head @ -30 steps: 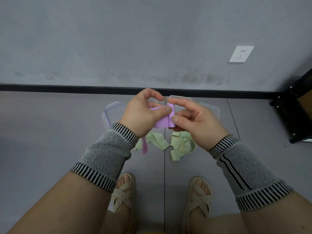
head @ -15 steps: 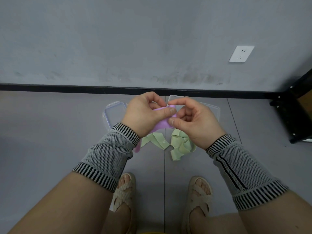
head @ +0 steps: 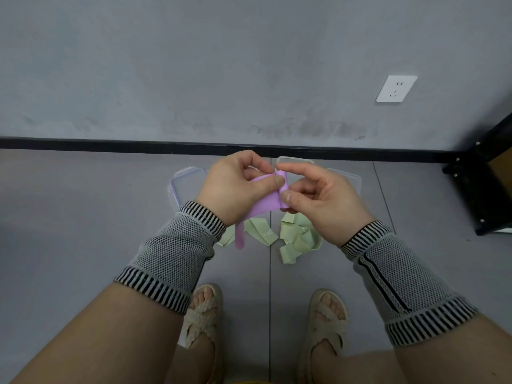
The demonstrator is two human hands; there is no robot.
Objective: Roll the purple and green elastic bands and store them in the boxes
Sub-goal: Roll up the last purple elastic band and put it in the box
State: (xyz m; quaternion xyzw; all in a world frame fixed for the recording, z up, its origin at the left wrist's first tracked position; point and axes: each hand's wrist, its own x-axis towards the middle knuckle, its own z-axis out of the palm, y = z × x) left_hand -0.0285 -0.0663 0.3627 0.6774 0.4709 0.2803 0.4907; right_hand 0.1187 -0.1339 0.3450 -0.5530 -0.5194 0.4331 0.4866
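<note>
Between your hands, the purple band (head: 265, 202) shows more loose tail at 7 o'clock than before; left hand (head: 235, 187) and right hand (head: 318, 198) both pinch its rolled end, above the green bands (head: 296, 239).

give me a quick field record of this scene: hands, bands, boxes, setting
left hand: holds the flat part of the purple band, thumb on top
right hand: pinches the rolled end of the purple band
purple band: partly rolled, tail hanging down below the left hand
green bands: loose on the floor, unrolled
boxes: clear plastic, on the floor behind the hands, partly hidden
setting: grey wall with socket, black frame at right
feet: in sandals
</note>
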